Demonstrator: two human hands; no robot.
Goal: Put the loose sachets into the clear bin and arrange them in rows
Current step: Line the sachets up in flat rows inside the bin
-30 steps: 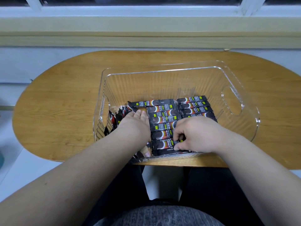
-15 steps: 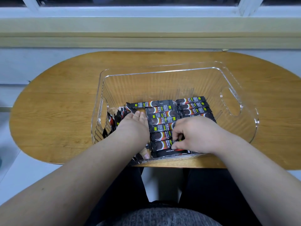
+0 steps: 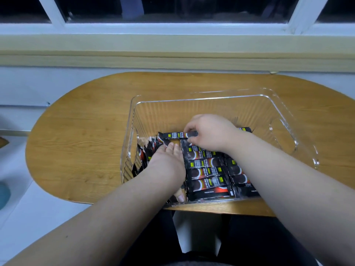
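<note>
I am watching my right hand point(image 3: 209, 133), moved up from the near rows, pinching one sachet point(image 3: 177, 134) in its grip at the far end of the middle row inside the clear bin point(image 3: 284, 131) near the tabletop's point(image 3: 86, 135) front edge, while my left hand point(image 3: 167, 162) is lying flat, fingers together, steadying the loose pile, so another row is being extended.

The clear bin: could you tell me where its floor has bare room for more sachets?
Bare floor runs along the bin's far wall and right side by the handle cutout. The near half is packed with sachets; both hands sit there.
</note>
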